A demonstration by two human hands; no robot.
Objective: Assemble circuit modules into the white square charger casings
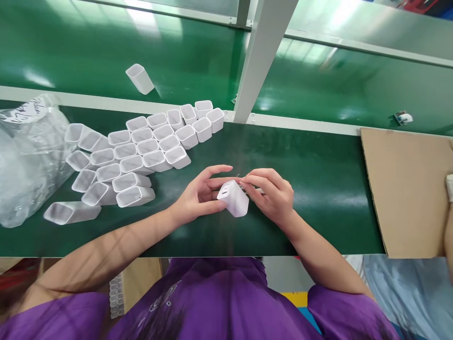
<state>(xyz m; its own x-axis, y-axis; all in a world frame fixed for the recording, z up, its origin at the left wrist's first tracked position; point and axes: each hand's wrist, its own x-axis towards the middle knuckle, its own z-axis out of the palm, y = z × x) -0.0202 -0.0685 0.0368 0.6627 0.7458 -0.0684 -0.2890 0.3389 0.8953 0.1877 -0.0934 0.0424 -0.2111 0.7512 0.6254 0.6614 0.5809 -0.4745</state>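
Your left hand (200,196) cradles the white charger housing (233,198) above the green desk (318,189), near centre, grip pinching it. Your right hand (272,196) pinches at its top edge. Empty white shells (138,151) lie clustered far left.

Over the dark green worktop (311,189), the left hand (198,196) cradles a small white plastic charger housing (233,198) with ports showing on its end face, while the right hand (272,196) pinches at its top edge. To the left lies a cluster of empty white rectangular plastic shells (141,151), touching one another, beside a crumpled clear plastic bag (24,160). A brown cardboard sheet (403,189) lies at the right.
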